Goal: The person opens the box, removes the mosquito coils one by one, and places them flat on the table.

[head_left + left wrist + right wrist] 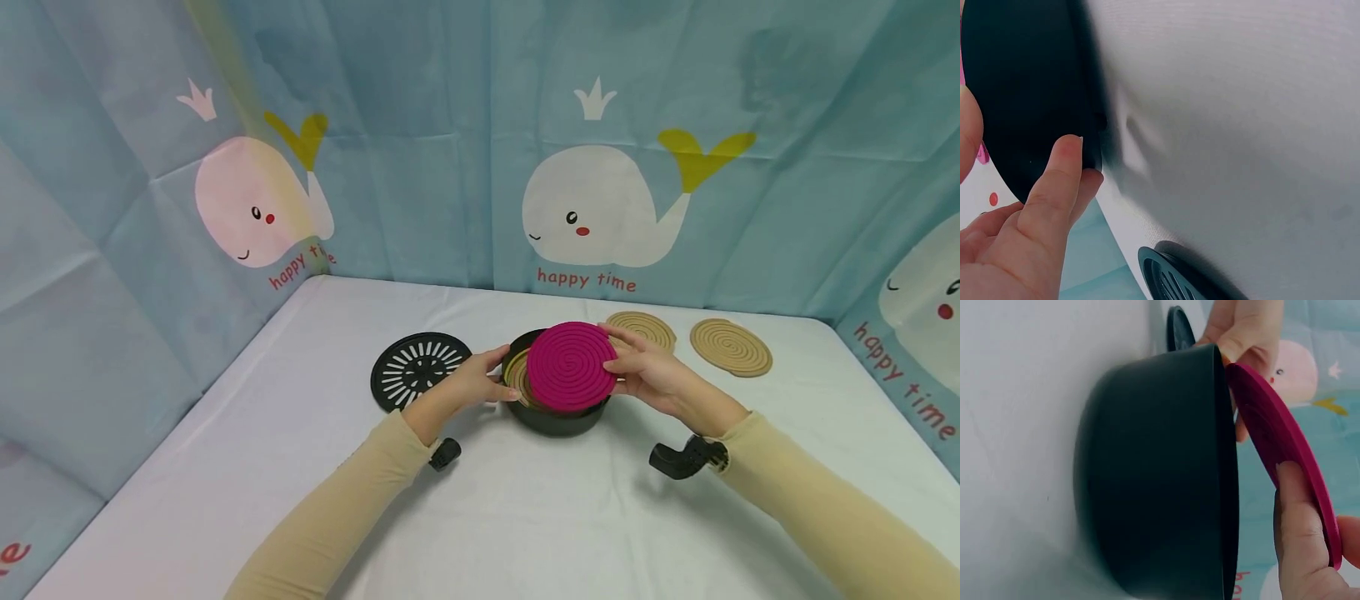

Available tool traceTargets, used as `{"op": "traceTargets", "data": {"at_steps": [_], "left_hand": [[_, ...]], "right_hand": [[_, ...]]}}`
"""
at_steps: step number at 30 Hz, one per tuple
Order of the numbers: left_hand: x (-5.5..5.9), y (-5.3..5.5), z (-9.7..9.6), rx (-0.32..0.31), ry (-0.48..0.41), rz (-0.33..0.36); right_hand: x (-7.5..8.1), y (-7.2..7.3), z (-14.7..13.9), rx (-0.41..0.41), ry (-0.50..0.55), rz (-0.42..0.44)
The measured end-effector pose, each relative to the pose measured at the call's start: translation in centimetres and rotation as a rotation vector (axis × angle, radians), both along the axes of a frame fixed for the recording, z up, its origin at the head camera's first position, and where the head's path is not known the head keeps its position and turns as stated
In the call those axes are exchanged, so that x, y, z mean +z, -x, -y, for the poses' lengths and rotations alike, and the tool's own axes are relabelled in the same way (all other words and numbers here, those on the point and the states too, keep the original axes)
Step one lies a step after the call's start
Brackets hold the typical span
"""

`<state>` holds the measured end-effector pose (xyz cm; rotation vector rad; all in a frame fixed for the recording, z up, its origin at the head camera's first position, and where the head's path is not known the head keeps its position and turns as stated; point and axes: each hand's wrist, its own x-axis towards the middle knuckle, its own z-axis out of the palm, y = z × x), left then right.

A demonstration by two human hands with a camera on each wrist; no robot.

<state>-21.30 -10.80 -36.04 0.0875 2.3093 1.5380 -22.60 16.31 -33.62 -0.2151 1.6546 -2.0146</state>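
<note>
My right hand (648,371) grips a magenta spiral mosquito coil (572,367) by its right edge, thumb on one face and fingers on the other. The coil is tilted over the mouth of a round black tin (558,423), covering much of the opening. Part of a tan coil (517,371) with a yellowish edge shows inside the tin. At the tin's left side, my left hand (468,383) holds the rim and wall. Its fingers (1063,165) press on the outer wall in the left wrist view. What lies beneath the magenta coil is hidden.
A black slotted lid (422,371) lies on the white table left of the tin. Two tan spiral coils lie behind and to the right, the nearer one (643,329) partly behind my right hand, the other (731,347) farther right. A whale-print curtain (420,208) stands behind.
</note>
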Motion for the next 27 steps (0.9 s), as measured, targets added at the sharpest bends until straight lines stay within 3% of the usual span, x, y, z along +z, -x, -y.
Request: {"op": "traceTargets", "data": {"at_steps": [10, 19, 27], "left_hand": [[0.0, 0.1, -0.1, 0.002, -0.007, 0.003], [0.1, 0.0, -0.1, 0.003, -0.004, 0.006], [-0.1, 0.0, 0.0, 0.006, -0.004, 0.020]], "right_hand": [[-0.7, 0.7, -3.3, 0.050, 0.027, -0.101], [1.1, 0.3, -5.5, -0.026, 0.007, -0.046], [1.6, 0.5, -7.8, -0.015, 0.049, -0.072]]}}
